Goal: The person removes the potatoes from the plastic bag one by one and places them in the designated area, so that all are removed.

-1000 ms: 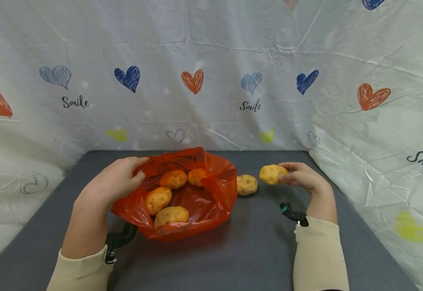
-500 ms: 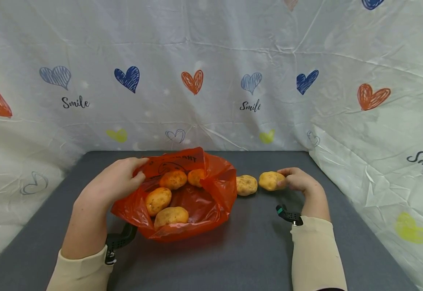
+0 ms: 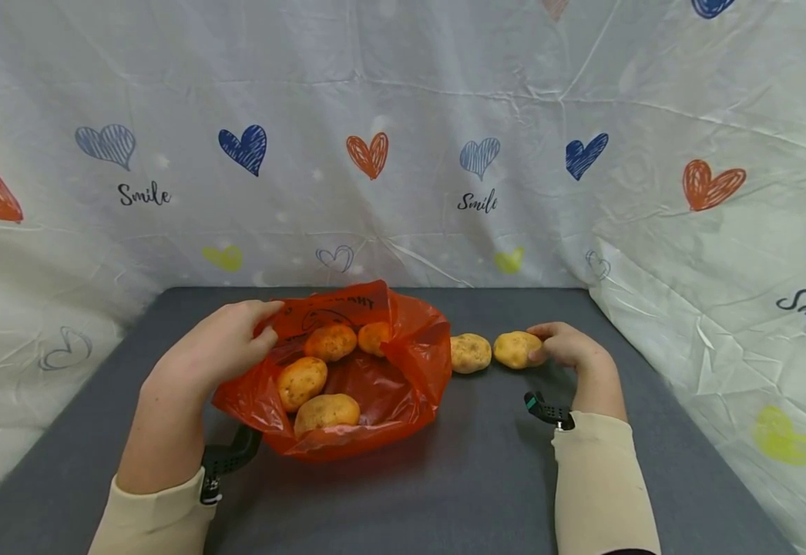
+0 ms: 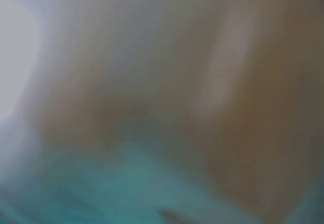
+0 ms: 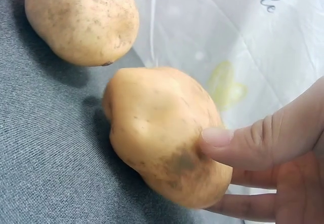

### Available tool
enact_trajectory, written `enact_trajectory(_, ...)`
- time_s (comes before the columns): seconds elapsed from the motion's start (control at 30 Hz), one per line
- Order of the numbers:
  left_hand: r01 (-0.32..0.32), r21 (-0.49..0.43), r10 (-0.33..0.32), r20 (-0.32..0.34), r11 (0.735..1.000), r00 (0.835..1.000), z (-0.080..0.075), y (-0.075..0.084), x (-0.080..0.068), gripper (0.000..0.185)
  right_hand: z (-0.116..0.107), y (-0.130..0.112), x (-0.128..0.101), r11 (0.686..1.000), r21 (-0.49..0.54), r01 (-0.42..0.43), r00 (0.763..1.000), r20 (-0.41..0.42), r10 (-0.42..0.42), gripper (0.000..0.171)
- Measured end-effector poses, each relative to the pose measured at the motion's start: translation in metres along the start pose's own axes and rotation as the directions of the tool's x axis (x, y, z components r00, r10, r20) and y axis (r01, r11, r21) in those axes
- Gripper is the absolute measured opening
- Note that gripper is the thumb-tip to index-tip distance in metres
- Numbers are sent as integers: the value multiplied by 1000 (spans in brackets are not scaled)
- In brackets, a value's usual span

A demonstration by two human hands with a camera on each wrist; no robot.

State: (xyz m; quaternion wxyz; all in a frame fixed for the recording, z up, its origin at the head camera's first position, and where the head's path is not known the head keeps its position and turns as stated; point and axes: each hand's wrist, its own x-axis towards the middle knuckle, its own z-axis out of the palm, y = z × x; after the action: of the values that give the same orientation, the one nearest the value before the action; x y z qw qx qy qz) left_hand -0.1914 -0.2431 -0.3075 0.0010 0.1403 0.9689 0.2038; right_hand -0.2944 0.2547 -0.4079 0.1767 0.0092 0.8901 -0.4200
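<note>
The orange bag [image 3: 347, 385] rim is pinched open by the left hand [image 3: 219, 347], four potatoes seen inside. Farther right, a potato [image 3: 516, 349] on the grey table [image 3: 444, 493] is held by right hand [image 3: 569, 345] fingertips (loose grip), lying just left of that hand, long axis roughly left-right, beside another potato [image 3: 470, 353].

The grey desk [image 3: 403, 501] carries an orange bag [image 3: 375, 401] of potatoes. Just right of it lie two loose potatoes [image 3: 470, 353], side by side.

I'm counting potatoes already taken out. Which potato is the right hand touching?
The rightmost potato on the table, at the right hand. The other loose potato lies untouched beside the bag.
</note>
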Motion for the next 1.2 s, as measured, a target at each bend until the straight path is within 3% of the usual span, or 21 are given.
enact_trajectory(0.5,3,-1,-3,15,1000,1000,-1,0,-1,54,0,-12,-6,996,-79,29,999,-32,-31,69)
enact_trajectory(0.67,-3,-3,3,10,1000,1000,-1,1,-2,53,-4,-30,-19,985,-150,83,992,-79,-96,64)
enact_trajectory(1.0,0,-5,0,9,1000,1000,-1,3,-1,52,-4,-72,-54,929,-288,232,952,-129,-278,68)
enact_trajectory(1.2,-8,2,8,4,1000,1000,0,2,-1,52,5,-95,-78,901,-286,325,916,-143,-376,68)
